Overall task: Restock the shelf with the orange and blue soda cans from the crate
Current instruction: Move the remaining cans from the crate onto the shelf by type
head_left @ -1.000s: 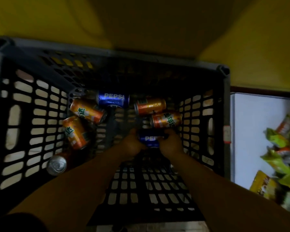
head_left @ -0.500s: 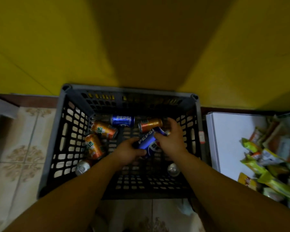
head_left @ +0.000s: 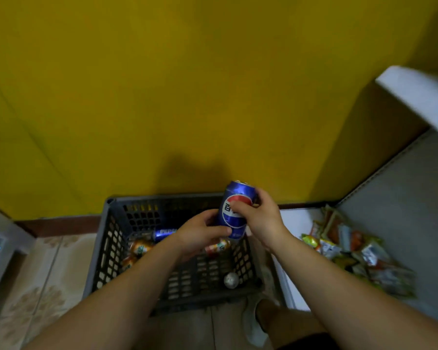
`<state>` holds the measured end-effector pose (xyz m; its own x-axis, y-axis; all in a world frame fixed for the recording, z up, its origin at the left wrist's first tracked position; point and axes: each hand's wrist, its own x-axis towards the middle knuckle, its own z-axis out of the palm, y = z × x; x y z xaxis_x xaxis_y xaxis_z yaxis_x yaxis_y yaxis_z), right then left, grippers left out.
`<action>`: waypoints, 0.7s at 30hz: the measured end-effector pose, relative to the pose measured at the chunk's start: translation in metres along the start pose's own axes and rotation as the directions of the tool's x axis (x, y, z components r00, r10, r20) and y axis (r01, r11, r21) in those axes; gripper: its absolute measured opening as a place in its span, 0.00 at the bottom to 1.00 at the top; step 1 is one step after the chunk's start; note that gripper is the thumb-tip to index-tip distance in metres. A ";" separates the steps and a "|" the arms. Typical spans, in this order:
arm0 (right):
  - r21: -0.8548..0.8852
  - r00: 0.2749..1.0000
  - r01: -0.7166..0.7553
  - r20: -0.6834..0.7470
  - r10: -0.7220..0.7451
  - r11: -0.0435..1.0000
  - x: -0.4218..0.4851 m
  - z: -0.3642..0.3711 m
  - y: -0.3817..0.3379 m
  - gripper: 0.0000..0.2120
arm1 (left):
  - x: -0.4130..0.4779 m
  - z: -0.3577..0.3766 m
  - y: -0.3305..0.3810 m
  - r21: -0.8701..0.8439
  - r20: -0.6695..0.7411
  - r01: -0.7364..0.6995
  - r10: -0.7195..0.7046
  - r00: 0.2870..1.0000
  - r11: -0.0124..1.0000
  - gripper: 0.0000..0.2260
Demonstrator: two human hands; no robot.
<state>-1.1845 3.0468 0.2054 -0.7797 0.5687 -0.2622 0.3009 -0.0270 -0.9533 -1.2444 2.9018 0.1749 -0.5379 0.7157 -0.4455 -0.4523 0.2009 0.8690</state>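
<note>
A blue soda can [head_left: 234,218] is held upright above the far right corner of the dark grey crate [head_left: 104,251]. My right hand [head_left: 262,219] grips its upper half from the right. My left hand [head_left: 200,234] holds its lower part from the left, thumb on the can. Inside the crate lie another blue can [head_left: 163,233], orange cans [head_left: 140,247] [head_left: 218,245] [head_left: 128,261], and a can showing its silver end [head_left: 231,280]. My left forearm hides part of the crate floor.
A white low shelf [head_left: 297,223] on the right carries several snack packets [head_left: 352,248] before a grey back panel [head_left: 402,210]. A white upper shelf board [head_left: 420,97] juts at top right. Yellow wall behind, tiled floor left, my foot [head_left: 257,322] below.
Both hands have risen out of the crate with the blue can, now upright above the rim. The view has lifted, showing more of the wall and the shelf on the right.
</note>
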 end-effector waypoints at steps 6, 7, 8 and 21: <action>-0.061 0.963 0.200 -0.170 -0.208 0.978 -0.083 -0.066 -0.069 0.31 | -0.047 0.075 0.063 0.146 0.165 -0.210 0.185 0.969 0.967 0.34; -0.074 0.949 0.234 -0.201 -0.245 0.969 -0.099 -0.079 -0.080 0.30 | -0.054 0.091 0.072 0.163 0.209 -0.248 0.212 0.955 0.955 0.33; -0.095 0.932 0.265 -0.231 -0.280 0.960 -0.115 -0.092 -0.090 0.29 | -0.062 0.108 0.082 0.184 0.247 -0.287 0.239 0.939 0.940 0.31; -0.278 0.616 0.280 -0.682 -0.394 0.919 -0.324 -0.285 -0.139 0.31 | -0.135 0.367 0.134 0.443 0.715 -0.687 0.235 0.658 0.575 0.31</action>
<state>-0.8168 3.1005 0.4660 -0.2241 0.9219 0.3161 0.2111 0.3625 -0.9078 -0.9714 3.0775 0.4302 0.0484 0.9967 0.0656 0.4249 -0.0800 0.9017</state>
